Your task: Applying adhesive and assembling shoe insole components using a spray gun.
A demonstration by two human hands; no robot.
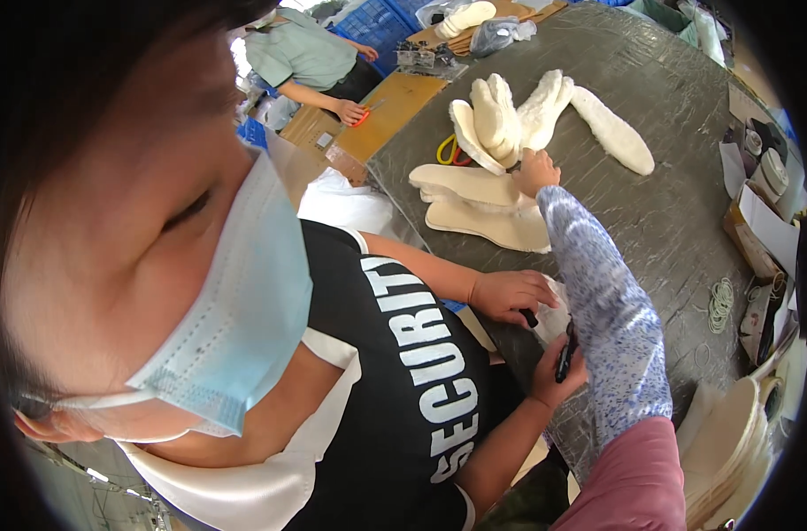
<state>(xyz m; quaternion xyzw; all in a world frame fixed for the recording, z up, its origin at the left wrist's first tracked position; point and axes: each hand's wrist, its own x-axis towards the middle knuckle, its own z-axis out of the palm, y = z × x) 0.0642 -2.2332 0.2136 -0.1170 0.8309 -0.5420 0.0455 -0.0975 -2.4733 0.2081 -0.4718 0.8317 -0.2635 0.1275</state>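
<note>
My right hand, on an arm in a blue-and-white patterned sleeve, reaches across the dark table. Its fingers are curled at the near end of the upright fleecy insoles, and appear closed on one. Beside the wrist lie cream insoles in a flat, layered pile. Several more fleecy insoles lean together just beyond, with a single one flat to the right. Scissors with yellow handles rest by them. My left hand is out of the picture.
A masked co-worker leans in close at left; that person's hands hold dark-handled tools over a pale piece. Another person holds red scissors farther back. Boxes, elastic bands and stacked insoles line the right.
</note>
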